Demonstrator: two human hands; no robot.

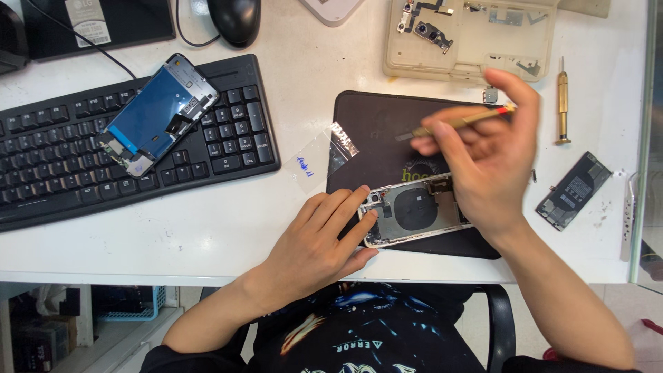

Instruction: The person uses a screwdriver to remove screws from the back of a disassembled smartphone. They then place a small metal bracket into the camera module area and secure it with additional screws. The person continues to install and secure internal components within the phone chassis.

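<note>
An opened phone body [413, 210] with a round black coil inside lies on a dark mat [376, 121]. My left hand [321, 238] rests flat beside it, fingertips touching the phone's left end. My right hand [483, 162] hovers over the phone's right end and grips a thin gold screwdriver [459, 122], its tip pointing left above the mat.
A detached phone screen [155, 114] lies on a black keyboard [76, 148]. A small clear plastic bag [314, 160] sits left of the mat. A beige parts tray [476, 52] stands at the back, a second gold screwdriver [563, 100] and a small circuit board [573, 191] at right. A black mouse [235, 19] is at top.
</note>
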